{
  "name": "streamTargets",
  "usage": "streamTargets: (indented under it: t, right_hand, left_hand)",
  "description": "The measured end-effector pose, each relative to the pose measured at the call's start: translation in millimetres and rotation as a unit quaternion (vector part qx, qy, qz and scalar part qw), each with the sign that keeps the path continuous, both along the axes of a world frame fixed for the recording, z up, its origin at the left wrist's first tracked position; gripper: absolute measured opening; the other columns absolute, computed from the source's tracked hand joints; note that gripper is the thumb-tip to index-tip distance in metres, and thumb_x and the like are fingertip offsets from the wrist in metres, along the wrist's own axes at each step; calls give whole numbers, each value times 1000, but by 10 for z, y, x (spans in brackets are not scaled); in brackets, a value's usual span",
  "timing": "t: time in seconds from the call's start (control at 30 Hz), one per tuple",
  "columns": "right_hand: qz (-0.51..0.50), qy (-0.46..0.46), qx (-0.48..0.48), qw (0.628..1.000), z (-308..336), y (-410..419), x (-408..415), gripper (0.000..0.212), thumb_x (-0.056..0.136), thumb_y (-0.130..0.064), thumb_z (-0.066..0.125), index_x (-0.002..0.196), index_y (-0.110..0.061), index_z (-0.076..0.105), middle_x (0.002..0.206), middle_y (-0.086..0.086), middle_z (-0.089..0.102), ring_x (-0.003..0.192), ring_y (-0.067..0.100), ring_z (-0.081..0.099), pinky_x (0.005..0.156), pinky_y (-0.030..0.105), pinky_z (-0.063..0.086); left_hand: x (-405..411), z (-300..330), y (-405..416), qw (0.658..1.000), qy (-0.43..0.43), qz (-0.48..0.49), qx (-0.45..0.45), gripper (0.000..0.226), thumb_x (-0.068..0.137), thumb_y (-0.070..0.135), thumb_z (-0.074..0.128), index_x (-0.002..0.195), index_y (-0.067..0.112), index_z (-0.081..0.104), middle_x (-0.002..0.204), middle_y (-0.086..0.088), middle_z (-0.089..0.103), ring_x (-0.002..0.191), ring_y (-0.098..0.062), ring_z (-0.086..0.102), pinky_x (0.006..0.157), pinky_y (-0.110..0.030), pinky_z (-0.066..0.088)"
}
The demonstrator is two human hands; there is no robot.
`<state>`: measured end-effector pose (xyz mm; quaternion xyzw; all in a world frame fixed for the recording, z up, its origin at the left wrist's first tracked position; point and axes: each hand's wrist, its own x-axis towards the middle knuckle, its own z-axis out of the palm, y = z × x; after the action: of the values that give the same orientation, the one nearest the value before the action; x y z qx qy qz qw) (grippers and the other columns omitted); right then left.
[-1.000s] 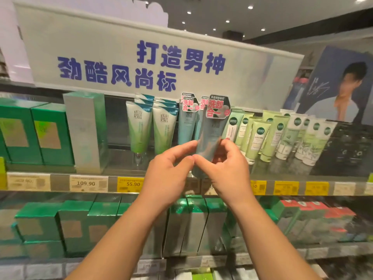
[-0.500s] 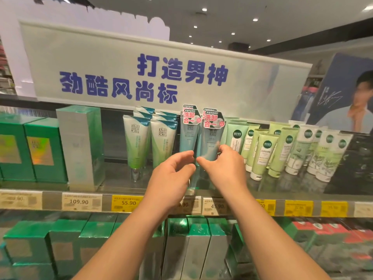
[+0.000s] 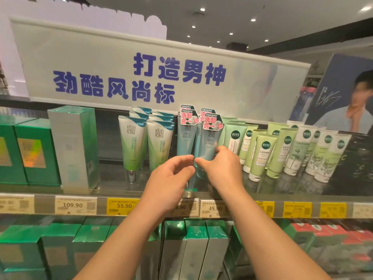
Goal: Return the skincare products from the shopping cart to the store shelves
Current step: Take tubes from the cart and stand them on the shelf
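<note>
The right hand pinches a pale blue cleanser tube upright on the shelf. The left hand hovers beside it, fingers loosely curled, holding nothing.

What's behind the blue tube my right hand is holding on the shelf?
Behind the blue tube held by the right hand, the red-lettered tag of a second identical tube pokes up. Its body is covered, so how many more stand behind cannot be seen.
</note>
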<state>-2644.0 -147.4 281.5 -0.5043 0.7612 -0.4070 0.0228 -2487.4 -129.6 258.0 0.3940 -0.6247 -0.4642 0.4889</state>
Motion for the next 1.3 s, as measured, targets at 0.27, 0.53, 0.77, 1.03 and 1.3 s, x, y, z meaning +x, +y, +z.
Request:
streamTargets:
  t: [0.27,0.53,0.77,1.03,1.3]
  right_hand:
    - [9,-2,13,1000,15,38,28,53,80,-47,85,119,-16,65,110,3,73,100,25,68,75,31,51]
    - [25,-14,17,999,16,215,22,58,80,-49,79,126,-18,62,101,-4,71,100,22,69,85,40,58]
    - [17,-25,-36,999,-38,523,41,53,90,-51,68,134,-22,60,129,-3,64,122,21,58,103,41,49]
    - [35,-98,-115,988,-159,1065,87,27,94,-42,67,119,-32,67,122,-12,65,122,9,57,104,34,45]
    - [30,-252,-135,958,-434,1655,135,16,96,-35,70,111,-36,73,110,-11,72,103,1,67,90,29,51]
  left_hand:
    - [55,57,90,1000,8,1,-9,24,96,27,65,111,44,71,109,22,74,106,-4,69,101,-44,55]
    - [145,107,218,998,59,-4,-18,36,80,40,66,115,38,71,111,16,76,109,-5,69,101,-45,55]
    - [202,102,350,996,82,-20,-30,42,74,44,72,115,36,72,112,12,76,113,-7,69,105,-47,52]
    - [274,34,610,990,122,-74,-3,27,95,13,70,117,27,71,111,6,77,109,-12,71,99,-42,58]
    - [172,-283,844,980,133,-135,55,37,76,35,71,113,31,72,112,6,77,108,-13,71,92,-40,59]
